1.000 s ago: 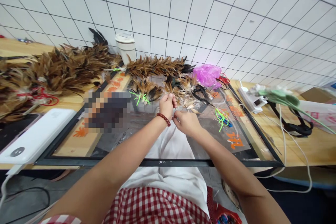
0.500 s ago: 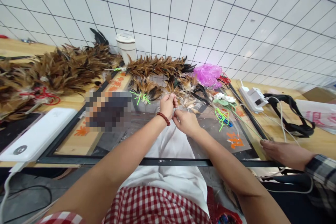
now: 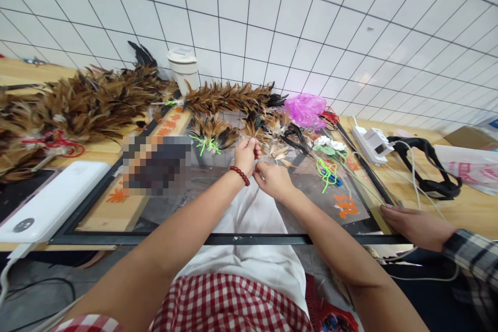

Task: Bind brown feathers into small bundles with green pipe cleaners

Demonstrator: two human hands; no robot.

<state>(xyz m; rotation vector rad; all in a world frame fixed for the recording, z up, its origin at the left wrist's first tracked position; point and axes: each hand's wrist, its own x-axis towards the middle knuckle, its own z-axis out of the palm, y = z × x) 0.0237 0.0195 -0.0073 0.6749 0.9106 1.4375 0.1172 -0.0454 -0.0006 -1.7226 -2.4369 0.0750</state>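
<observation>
My left hand (image 3: 246, 158), with a beaded bracelet at the wrist, is closed in a pinch; a thin tip shows above its fingers, too small to name. Close beside and a little below it, my right hand (image 3: 272, 179) is also pinched, and what lies between its fingers is hidden. Just beyond both hands are loose brown feathers (image 3: 272, 129). To their left sits a feather bundle (image 3: 218, 132) with bright green cord (image 3: 206, 143). A long feather strip (image 3: 229, 98) lies behind.
A black frame (image 3: 257, 239) edges the glass. Left are a feather heap (image 3: 97, 98) and a white power bank (image 3: 54, 199); behind, a cup (image 3: 183, 70) and pink plastic (image 3: 305, 110). At right are a power strip (image 3: 368, 142), black strap (image 3: 439, 189) and another person's hand (image 3: 420, 225).
The whole view has shifted slightly, so things appear a little further left. Both hands stay pinched close together, with hardly any other movement.
</observation>
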